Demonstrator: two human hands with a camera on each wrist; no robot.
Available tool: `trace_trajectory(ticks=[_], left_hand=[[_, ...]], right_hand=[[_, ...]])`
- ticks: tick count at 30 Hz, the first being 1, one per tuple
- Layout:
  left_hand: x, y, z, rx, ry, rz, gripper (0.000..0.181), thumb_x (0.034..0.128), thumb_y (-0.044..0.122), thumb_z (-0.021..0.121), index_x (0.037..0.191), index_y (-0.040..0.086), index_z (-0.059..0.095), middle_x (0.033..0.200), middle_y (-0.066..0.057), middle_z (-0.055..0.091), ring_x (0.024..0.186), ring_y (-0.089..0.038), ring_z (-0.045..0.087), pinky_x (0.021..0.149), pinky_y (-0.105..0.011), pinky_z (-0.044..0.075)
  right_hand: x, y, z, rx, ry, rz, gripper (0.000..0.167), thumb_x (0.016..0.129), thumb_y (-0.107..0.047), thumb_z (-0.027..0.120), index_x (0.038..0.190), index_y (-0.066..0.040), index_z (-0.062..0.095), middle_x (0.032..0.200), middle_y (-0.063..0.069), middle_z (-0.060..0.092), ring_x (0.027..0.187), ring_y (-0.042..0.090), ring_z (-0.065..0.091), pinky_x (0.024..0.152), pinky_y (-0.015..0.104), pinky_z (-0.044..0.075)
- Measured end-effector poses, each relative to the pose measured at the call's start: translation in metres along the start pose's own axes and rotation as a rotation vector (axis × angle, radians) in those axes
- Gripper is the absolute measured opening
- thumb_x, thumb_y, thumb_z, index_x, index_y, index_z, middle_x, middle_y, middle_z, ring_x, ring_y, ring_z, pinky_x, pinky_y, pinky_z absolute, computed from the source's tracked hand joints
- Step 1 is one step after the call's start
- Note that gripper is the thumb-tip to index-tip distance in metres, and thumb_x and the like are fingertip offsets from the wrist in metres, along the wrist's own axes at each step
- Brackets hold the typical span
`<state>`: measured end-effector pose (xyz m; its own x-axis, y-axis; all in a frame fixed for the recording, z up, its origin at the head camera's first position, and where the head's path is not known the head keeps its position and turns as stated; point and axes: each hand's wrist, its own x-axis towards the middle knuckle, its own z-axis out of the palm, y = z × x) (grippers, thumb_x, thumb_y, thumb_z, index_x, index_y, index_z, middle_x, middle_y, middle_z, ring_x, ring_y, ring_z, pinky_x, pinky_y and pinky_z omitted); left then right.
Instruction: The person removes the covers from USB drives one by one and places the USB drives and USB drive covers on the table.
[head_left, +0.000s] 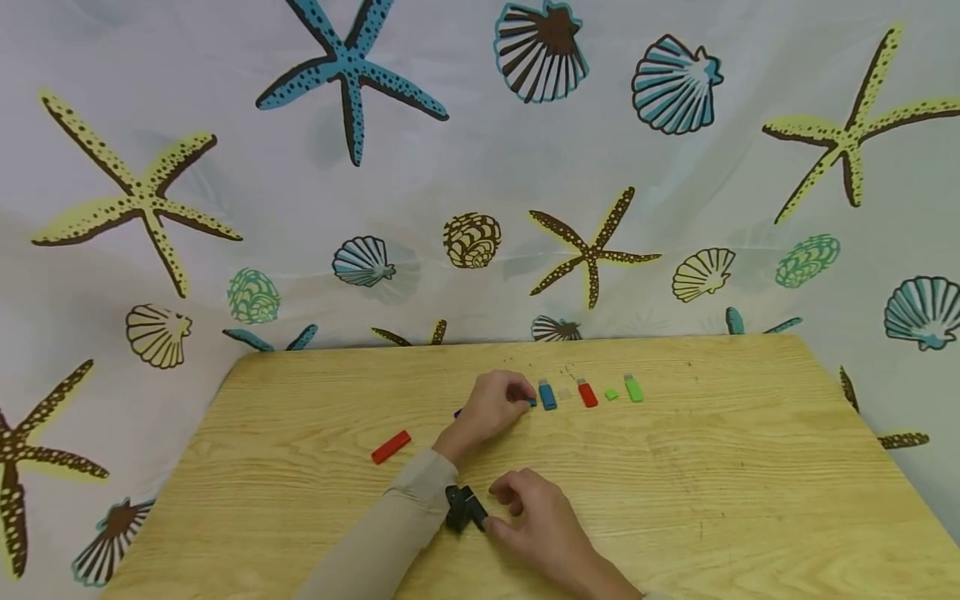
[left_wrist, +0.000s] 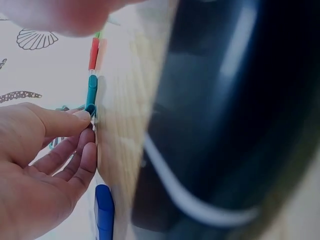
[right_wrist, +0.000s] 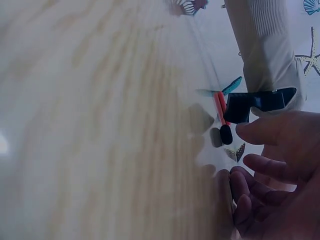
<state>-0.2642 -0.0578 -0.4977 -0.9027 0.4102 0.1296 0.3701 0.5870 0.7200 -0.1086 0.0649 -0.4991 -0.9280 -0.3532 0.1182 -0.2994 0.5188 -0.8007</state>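
My left hand (head_left: 491,408) pinches a small blue cap (head_left: 532,402) between thumb and fingertips, close to the near-left side of a blue USB stick (head_left: 547,395). The left wrist view shows the cap (left_wrist: 90,108) at the thumb tip, below the teal-looking stick (left_wrist: 92,89). My right hand (head_left: 543,525) has loosely bent fingers and holds nothing visible; its thumb is beside a black stick (head_left: 476,508). Whether they touch, I cannot tell. A dark blue stick (left_wrist: 104,212) is partly hidden behind the left hand in the head view.
On the wooden table (head_left: 720,500), a red stick (head_left: 391,447) lies to the left. Right of the blue stick are a pale cap (head_left: 565,393), another red stick (head_left: 587,393), a green cap (head_left: 611,394) and a green stick (head_left: 633,388). Patterned cloth (head_left: 450,167) hangs behind.
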Motion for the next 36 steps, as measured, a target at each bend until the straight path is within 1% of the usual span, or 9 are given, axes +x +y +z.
trace_trajectory(ticks=[5, 9, 12, 16, 20, 25, 28, 32, 36], left_hand=[[0.0, -0.001, 0.002, 0.026, 0.004, -0.007, 0.01, 0.09, -0.004, 0.075, 0.093, 0.006, 0.076, 0.09, -0.005, 0.071, 0.078, -0.014, 0.061, 0.072, -0.029, 0.055], [-0.002, -0.001, -0.002, 0.022, -0.011, 0.001, 0.011, 0.0897, -0.006, 0.075, 0.095, 0.004, 0.076, 0.093, -0.008, 0.071, 0.08, -0.016, 0.062, 0.074, -0.032, 0.056], [-0.006, 0.0, -0.007, 0.005, -0.021, 0.004, 0.014, 0.0898, -0.007, 0.074, 0.099, 0.004, 0.076, 0.098, -0.009, 0.072, 0.086, -0.02, 0.065, 0.078, -0.036, 0.058], [-0.012, 0.0, -0.016, -0.02, -0.018, 0.002, 0.017, 0.0917, -0.006, 0.07, 0.104, 0.005, 0.076, 0.107, -0.009, 0.072, 0.095, -0.025, 0.068, 0.083, -0.041, 0.059], [-0.019, 0.002, -0.025, -0.062, -0.024, -0.011, 0.017, 0.0945, -0.003, 0.068, 0.106, 0.006, 0.076, 0.111, -0.007, 0.071, 0.098, -0.025, 0.068, 0.084, -0.042, 0.059], [-0.029, 0.006, -0.036, -0.13, -0.03, -0.03, 0.015, 0.0967, 0.0, 0.068, 0.109, 0.005, 0.075, 0.112, -0.008, 0.071, 0.098, -0.026, 0.068, 0.083, -0.042, 0.06], [-0.035, 0.008, -0.041, -0.146, -0.021, -0.022, 0.016, 0.0973, 0.001, 0.068, 0.111, 0.004, 0.074, 0.113, -0.009, 0.071, 0.098, -0.027, 0.069, 0.082, -0.041, 0.06], [-0.043, 0.01, -0.047, -0.162, 0.004, -0.007, 0.016, 0.0979, 0.002, 0.068, 0.112, 0.006, 0.075, 0.114, -0.007, 0.072, 0.099, -0.027, 0.07, 0.082, -0.041, 0.061], [-0.05, 0.011, -0.051, -0.194, 0.037, -0.016, 0.016, 0.0982, 0.005, 0.069, 0.112, 0.009, 0.075, 0.115, -0.004, 0.072, 0.102, -0.026, 0.069, 0.085, -0.041, 0.061]], right_hand=[[-0.001, -0.001, 0.006, -0.046, 0.02, -0.017, 0.027, 0.087, -0.021, 0.084, 0.107, -0.01, 0.071, 0.097, -0.002, 0.064, 0.079, 0.008, 0.059, 0.071, 0.023, 0.053], [0.0, -0.002, 0.009, -0.086, 0.024, -0.019, 0.027, 0.085, -0.022, 0.084, 0.105, -0.01, 0.071, 0.095, -0.004, 0.061, 0.078, 0.007, 0.056, 0.07, 0.022, 0.051], [0.002, -0.004, 0.012, -0.116, 0.013, -0.016, 0.028, 0.084, -0.024, 0.085, 0.104, -0.011, 0.07, 0.093, -0.005, 0.059, 0.077, 0.006, 0.053, 0.069, 0.022, 0.049], [0.004, -0.006, 0.013, -0.156, 0.001, -0.023, 0.03, 0.083, -0.025, 0.087, 0.103, -0.011, 0.07, 0.093, -0.006, 0.058, 0.078, 0.004, 0.053, 0.07, 0.023, 0.051], [0.006, -0.008, 0.012, -0.176, -0.006, -0.02, 0.029, 0.082, -0.021, 0.089, 0.101, -0.011, 0.07, 0.091, -0.005, 0.059, 0.079, 0.004, 0.054, 0.069, 0.023, 0.051], [0.01, -0.01, 0.008, -0.161, -0.041, -0.002, 0.019, 0.083, -0.017, 0.086, 0.095, -0.011, 0.072, 0.086, -0.006, 0.06, 0.077, 0.005, 0.056, 0.068, 0.022, 0.051], [0.011, -0.012, 0.007, -0.145, -0.058, 0.006, 0.013, 0.084, -0.011, 0.084, 0.091, -0.01, 0.073, 0.084, -0.006, 0.061, 0.076, 0.005, 0.057, 0.067, 0.022, 0.051], [0.011, -0.012, 0.005, -0.107, -0.07, 0.026, 0.01, 0.083, -0.007, 0.08, 0.088, -0.01, 0.072, 0.082, -0.006, 0.061, 0.072, 0.004, 0.056, 0.065, 0.021, 0.05], [0.01, -0.009, 0.001, -0.054, -0.061, 0.035, 0.01, 0.081, -0.007, 0.078, 0.088, -0.011, 0.072, 0.081, -0.006, 0.062, 0.071, 0.004, 0.056, 0.064, 0.021, 0.05]])
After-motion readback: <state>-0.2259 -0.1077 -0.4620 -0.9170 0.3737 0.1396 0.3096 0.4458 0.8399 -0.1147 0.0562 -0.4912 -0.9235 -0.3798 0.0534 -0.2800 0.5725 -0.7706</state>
